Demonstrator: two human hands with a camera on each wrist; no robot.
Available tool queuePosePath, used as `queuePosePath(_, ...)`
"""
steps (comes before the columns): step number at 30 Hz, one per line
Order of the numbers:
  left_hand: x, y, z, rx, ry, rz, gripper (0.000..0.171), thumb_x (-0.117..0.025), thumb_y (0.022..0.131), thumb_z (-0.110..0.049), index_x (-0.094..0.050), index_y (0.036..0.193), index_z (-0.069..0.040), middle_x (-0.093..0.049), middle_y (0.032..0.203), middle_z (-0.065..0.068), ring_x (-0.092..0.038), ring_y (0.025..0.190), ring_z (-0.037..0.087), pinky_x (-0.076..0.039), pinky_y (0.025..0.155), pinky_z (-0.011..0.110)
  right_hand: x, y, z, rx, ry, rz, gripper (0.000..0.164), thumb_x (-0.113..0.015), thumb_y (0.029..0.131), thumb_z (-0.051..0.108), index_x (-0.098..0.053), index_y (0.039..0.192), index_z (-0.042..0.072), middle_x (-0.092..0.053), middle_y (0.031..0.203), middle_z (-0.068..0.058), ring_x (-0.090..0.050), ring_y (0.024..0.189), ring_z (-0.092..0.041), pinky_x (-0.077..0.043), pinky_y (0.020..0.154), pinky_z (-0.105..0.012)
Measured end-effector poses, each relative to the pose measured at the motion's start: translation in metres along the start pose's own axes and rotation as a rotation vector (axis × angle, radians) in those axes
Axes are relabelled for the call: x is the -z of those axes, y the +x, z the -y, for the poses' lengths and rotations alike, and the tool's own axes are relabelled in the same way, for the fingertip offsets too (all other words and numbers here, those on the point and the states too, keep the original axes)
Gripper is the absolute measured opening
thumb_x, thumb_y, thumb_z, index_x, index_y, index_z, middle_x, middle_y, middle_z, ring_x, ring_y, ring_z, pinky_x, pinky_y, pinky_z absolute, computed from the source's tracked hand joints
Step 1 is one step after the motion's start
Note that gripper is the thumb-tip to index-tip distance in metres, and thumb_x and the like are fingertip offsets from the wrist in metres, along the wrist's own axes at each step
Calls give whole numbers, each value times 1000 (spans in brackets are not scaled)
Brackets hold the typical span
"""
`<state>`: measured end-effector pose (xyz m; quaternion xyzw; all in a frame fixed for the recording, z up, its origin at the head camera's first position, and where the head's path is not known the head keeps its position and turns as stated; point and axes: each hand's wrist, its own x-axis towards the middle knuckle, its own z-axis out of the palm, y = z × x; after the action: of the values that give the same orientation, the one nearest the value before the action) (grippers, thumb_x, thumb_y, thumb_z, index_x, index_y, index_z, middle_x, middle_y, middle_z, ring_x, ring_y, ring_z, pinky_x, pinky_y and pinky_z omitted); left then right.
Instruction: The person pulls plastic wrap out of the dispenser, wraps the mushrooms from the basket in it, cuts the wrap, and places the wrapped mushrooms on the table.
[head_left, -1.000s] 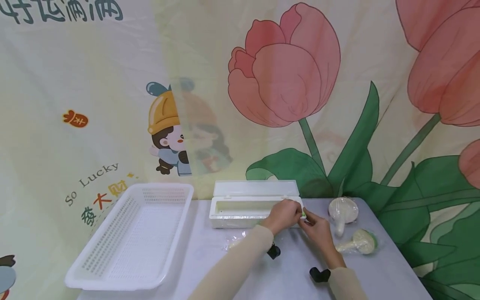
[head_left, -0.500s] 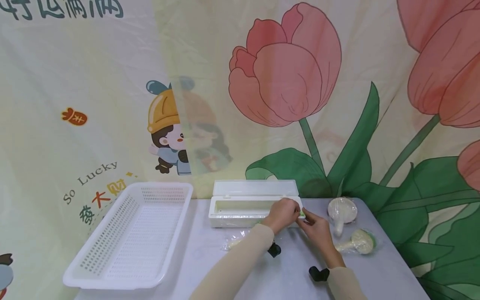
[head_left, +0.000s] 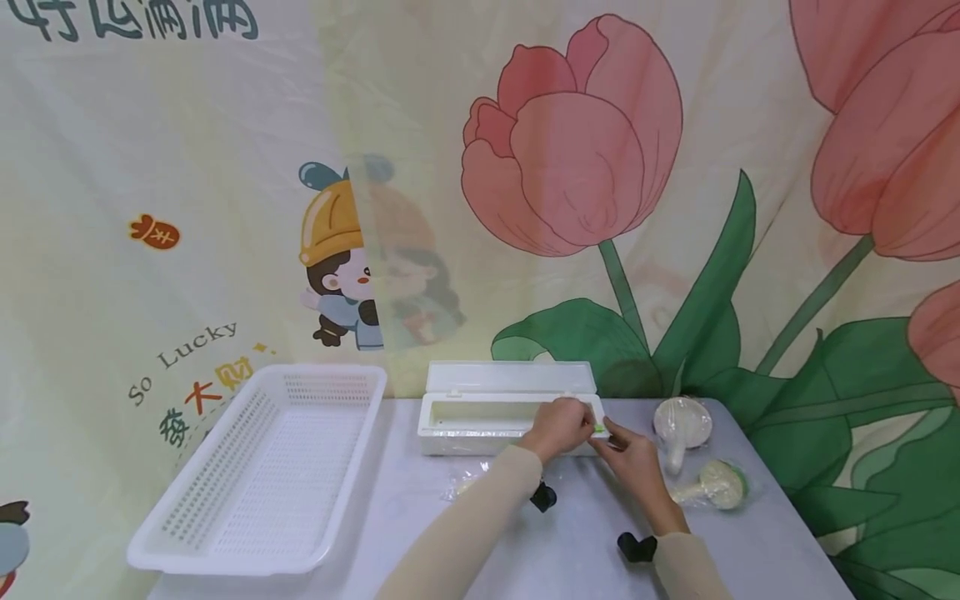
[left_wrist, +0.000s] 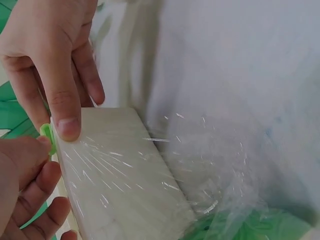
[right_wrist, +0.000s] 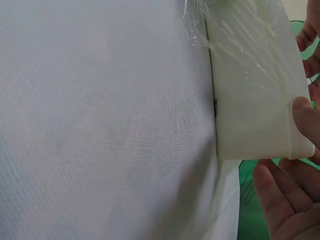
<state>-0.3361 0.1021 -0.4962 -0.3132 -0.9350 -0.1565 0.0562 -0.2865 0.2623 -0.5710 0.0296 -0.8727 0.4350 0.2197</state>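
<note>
A long white cling film dispenser (head_left: 480, 442) stands at the back of the table, its lid (head_left: 510, 377) raised. Clear film (left_wrist: 200, 165) spreads over its front face. My left hand (head_left: 558, 429) reaches across to the right end and pinches a small green slider (left_wrist: 47, 137) on the top edge between thumb and finger. At that same end my right hand (head_left: 632, 462) grips the corner. Its thumb (right_wrist: 302, 112) presses the front face while other fingers lie against the end. The left forearm partly covers a wrapped item (head_left: 459, 483) in front of the dispenser.
A white perforated basket (head_left: 247, 562) stands on the left of the table. On the right lie two film-wrapped, round-headed things with handles, one (head_left: 686, 421) behind the other (head_left: 722, 486). A printed cloth backdrop (head_left: 420, 100) hangs behind the table.
The left hand and the green slider have shifted slightly left along the dispenser's edge. The right hand keeps its grip on the corner.
</note>
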Motion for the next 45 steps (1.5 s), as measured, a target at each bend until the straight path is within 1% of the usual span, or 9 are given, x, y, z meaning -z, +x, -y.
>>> queuePosePath(7,0,-4,5,32,-49,35,12,-69,96,-22,-81,97,-24,-75,95,-12,-65,85,4,-51,71,23,-1,-1,2,12,-4,1,50,-84,86,10,-66,129,-7,-68,125,-27,-73,104,-41,-62,79,-41)
queuePosePath(11,1,-5,9,35,-41,45,13,-68,95,-22,-81,95,-24,-75,93,-13,-64,83,4,-51,73,24,0,-1,0,18,-10,0,50,-85,84,9,-66,128,-8,-69,124,-27,-73,103,-41,-62,78,-40)
queuePosePath(19,11,-12,21,45,-43,56,11,-69,95,-23,-80,93,-23,-75,88,-13,-62,80,5,-52,87,39,5,1,-2,-13,-46,8,54,-84,86,12,-64,132,-6,-69,125,-26,-72,108,-40,-62,80,-39)
queuePosePath(22,16,-17,27,44,-36,61,10,-70,95,-23,-80,93,-22,-75,89,-12,-63,81,6,-50,90,42,8,2,1,-29,-65,24,54,-83,87,14,-63,133,-5,-68,127,-26,-71,111,-41,-61,81,-40)
queuePosePath(29,23,-27,37,51,18,65,9,-70,94,-21,-79,92,-21,-75,88,-10,-63,80,8,-51,85,41,8,1,7,-64,-91,71,54,-81,89,18,-62,135,-3,-66,133,-25,-66,119,-41,-60,86,-45)
queuePosePath(33,23,-30,40,61,17,58,9,-70,94,-21,-79,93,-20,-75,90,-9,-64,82,8,-52,85,42,7,3,7,6,-150,56,51,-84,87,17,-67,130,-5,-67,129,-29,-65,118,-45,-58,90,-55)
queuePosePath(37,18,-30,42,70,3,56,10,-69,94,-22,-79,95,-21,-75,93,-10,-66,87,9,-53,82,39,5,6,5,155,-198,3,46,-87,81,11,-71,120,-7,-64,126,-33,-63,116,-51,-52,94,-63)
queuePosePath(40,17,-30,43,74,-7,63,11,-69,93,-24,-78,98,-21,-74,94,-10,-66,89,8,-53,80,37,3,8,4,239,-185,-6,44,-88,77,6,-72,117,-6,-62,128,-35,-61,117,-53,-50,96,-65)
queuePosePath(45,18,-29,43,63,-55,70,18,-73,90,-27,-77,106,-18,-73,92,-8,-63,83,6,-51,74,29,-1,11,9,245,-151,70,40,-84,84,8,-72,120,-3,-58,137,-34,-57,125,-53,-48,100,-66)
